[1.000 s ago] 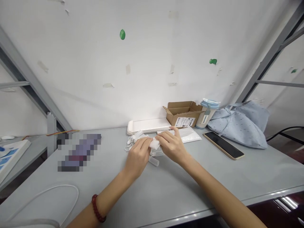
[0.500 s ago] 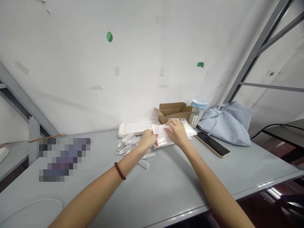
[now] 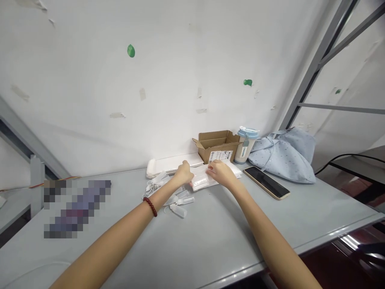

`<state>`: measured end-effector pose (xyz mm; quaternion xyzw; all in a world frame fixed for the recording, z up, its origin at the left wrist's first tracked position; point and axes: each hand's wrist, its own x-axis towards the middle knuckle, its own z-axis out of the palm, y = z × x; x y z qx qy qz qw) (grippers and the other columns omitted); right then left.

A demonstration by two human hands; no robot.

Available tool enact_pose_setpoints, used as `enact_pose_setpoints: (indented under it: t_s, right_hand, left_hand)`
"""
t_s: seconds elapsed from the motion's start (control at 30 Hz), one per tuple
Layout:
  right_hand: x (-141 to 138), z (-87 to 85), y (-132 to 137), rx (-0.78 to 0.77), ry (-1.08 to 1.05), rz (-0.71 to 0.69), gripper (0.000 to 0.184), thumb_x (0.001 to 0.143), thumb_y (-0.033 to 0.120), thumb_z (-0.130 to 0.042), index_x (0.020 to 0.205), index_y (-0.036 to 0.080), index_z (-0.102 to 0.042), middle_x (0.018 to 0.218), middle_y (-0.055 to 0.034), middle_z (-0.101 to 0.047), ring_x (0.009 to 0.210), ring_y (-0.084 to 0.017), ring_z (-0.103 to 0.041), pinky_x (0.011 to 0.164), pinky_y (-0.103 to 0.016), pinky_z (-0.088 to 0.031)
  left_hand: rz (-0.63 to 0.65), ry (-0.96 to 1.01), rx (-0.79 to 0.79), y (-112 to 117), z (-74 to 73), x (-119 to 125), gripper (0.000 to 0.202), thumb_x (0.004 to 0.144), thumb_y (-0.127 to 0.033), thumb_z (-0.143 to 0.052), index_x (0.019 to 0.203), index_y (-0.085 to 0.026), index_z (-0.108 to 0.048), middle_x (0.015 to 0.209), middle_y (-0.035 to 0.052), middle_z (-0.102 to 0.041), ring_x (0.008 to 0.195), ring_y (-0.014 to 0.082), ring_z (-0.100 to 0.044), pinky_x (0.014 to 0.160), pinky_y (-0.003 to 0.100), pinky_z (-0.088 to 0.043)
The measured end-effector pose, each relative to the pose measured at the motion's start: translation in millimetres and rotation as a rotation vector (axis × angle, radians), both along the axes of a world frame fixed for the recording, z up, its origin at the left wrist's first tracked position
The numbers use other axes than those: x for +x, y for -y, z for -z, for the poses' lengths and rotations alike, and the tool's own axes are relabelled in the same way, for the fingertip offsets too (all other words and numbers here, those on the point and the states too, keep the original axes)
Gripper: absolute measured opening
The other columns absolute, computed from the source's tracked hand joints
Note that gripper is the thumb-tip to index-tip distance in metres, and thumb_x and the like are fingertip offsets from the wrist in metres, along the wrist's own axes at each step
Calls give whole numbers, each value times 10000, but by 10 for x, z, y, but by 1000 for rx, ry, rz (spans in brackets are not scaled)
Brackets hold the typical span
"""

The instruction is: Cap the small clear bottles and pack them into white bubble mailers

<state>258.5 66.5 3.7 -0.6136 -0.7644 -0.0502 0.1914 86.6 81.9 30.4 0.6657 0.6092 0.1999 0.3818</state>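
Note:
A stack of clear and white plastic bags (image 3: 202, 179) lies on the grey table in front of the cardboard box. My left hand (image 3: 183, 174), with a red bead bracelet at its wrist, is closed at the left edge of the top bag, fingertips partly hidden. My right hand (image 3: 221, 172) has its fingers bent and pinched on the top of the same bag, nearer the middle. Several small translucent plastic tubes with white loops (image 3: 179, 210) lie loosely beneath and beside my left forearm. Behind my left hand rests a flat white packet (image 3: 162, 165).
An open cardboard box (image 3: 218, 148) stands against the wall, beside a cup with a blue lid (image 3: 246, 144). To the right lie a phone (image 3: 266, 182) and a light blue cloth bag (image 3: 284, 158). A blurred-out item (image 3: 78, 208) is at the left. The table's front edge (image 3: 234, 277) runs below my arms.
The plastic bag, tilted up between my hands before, now lies lower and flatter on the stack. Both hands have come down slightly with it. The whole view has shifted a little.

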Motion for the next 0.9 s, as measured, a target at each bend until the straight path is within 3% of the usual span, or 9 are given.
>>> enact_pose_setpoints:
  t_s: [0.17, 0.27, 0.43, 0.53, 0.73, 0.9]
  right_hand:
    - [-4, 31, -15, -14, -7, 27, 152, 824, 262, -553, 857, 155, -656, 882, -87, -623, 830, -205, -575, 640, -257, -382]
    - [-6, 29, -14, 1, -7, 40, 168, 839, 248, -531, 873, 147, -660, 889, -99, -619, 874, -215, -561, 675, -264, -386]
    - [2, 17, -19, -66, -21, 77, 205, 856, 265, -499, 902, 148, -661, 928, -105, -609, 918, -217, -541, 696, -261, -374]
    - [5, 20, -31, -83, -25, 82, 217, 854, 279, -497, 904, 146, -661, 929, -107, -607, 907, -215, -540, 686, -254, -365]
    - [-5, 42, -41, -80, -25, 89, 219, 858, 257, -479, 917, 133, -650, 935, -116, -606, 923, -228, -529, 707, -260, -357]
    - [-19, 63, -30, -57, -7, 84, 232, 861, 280, -477, 936, 134, -641, 955, -114, -599, 928, -224, -519, 748, -265, -358]
  left_hand:
    - [33, -152, 32, -65, -4, 46, 610, 652, -17, -583, 1230, -32, -390, 791, 166, -689, 496, 224, -652, 550, 270, -452]
    - [33, -236, 112, -75, 30, 75, 562, 682, -31, -583, 1213, -47, -399, 907, 203, -671, 564, 225, -671, 575, 269, -457]
    - [76, -434, 339, -78, 59, 18, 360, 747, -20, -500, 1101, -87, -498, 1008, 215, -624, 957, 302, -628, 765, 335, -455]
    - [113, -563, 436, -154, 38, -99, 311, 778, -8, -419, 1041, -106, -553, 1051, 209, -605, 1065, 317, -566, 845, 396, -424]
    - [218, -722, 451, -421, -32, -343, 225, 733, -79, -512, 899, -134, -654, 981, 165, -654, 931, 295, -622, 732, 342, -469]
    - [227, -751, 480, -477, -39, -364, 212, 706, -60, -498, 789, -138, -677, 871, 140, -682, 816, 268, -647, 648, 302, -463]
